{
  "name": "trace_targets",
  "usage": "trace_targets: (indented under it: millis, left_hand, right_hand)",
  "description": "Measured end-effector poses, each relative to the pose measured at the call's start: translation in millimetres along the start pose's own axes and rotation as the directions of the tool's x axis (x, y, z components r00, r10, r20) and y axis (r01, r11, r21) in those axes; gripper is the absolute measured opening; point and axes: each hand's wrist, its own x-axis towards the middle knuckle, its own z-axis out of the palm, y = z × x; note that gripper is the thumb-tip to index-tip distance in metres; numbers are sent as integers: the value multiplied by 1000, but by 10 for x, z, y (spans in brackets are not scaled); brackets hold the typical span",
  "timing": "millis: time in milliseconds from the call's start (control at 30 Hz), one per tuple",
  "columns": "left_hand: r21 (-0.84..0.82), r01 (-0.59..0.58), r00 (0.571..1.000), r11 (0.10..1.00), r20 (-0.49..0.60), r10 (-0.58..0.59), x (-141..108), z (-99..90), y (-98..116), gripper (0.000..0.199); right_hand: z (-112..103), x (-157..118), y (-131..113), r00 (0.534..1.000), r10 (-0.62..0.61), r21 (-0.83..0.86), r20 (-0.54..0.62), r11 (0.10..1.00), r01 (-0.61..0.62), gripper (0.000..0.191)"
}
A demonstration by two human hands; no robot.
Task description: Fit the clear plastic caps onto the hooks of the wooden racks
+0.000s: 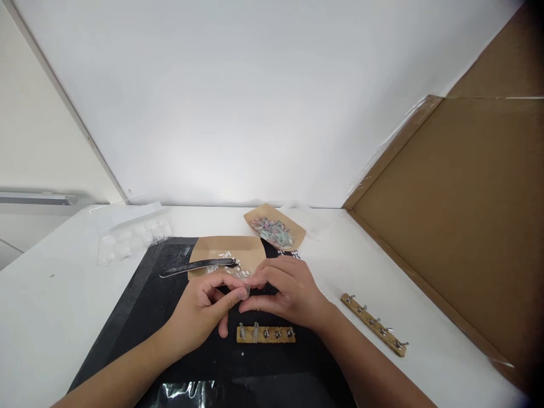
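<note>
My left hand [202, 309] is closed, its thumb and index finger pinching a small clear nail tip [247, 291]. Opposite it, my right hand [287, 289] bends its fingers to meet the same piece; its index fingertip touches there, while the thumb sits a little lower. Most of the nail tip is hidden by fingers. Just below the hands lies a wooden nail stand [278, 339] with metal clips along it. Two clear nail tips [255, 332] stand upright at its left end. A black nail file [198, 266] rests across a brown paper envelope [229, 243] behind my hands.
Small white tabs [212, 270] lie on the envelope. Another brown envelope [300, 233] carries a bag of colourful nails [272, 231]. A second clip stand [374, 324] is at right, clear plastic trays [131, 243] at back left. A black mat [140, 323] covers the middle; cardboard [459, 226] walls the right.
</note>
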Motion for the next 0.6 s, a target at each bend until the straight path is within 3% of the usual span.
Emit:
trace_targets:
  millis: [233, 367, 467, 600]
  left_hand:
    - [14, -10, 1000, 1000, -12, 10, 8, -40, -66, 31]
    - [224, -149, 988, 963, -15, 156, 12, -81, -112, 27]
    - [419, -353, 928, 837, 47, 369, 11, -101, -116, 22]
    - [530, -521, 832, 669, 144, 535, 4, -107, -82, 19]
  right_hand:
    - [-75, 12, -30, 996, 59, 18, 69, 998, -60, 29]
    - [-212, 13, -44, 976, 146, 145, 160, 975, -169, 28]
    - [-303, 3, -28, 904, 230, 204, 361, 926, -317, 34]
    - [-331, 2, 4, 727, 299, 162, 618, 857, -490, 40]
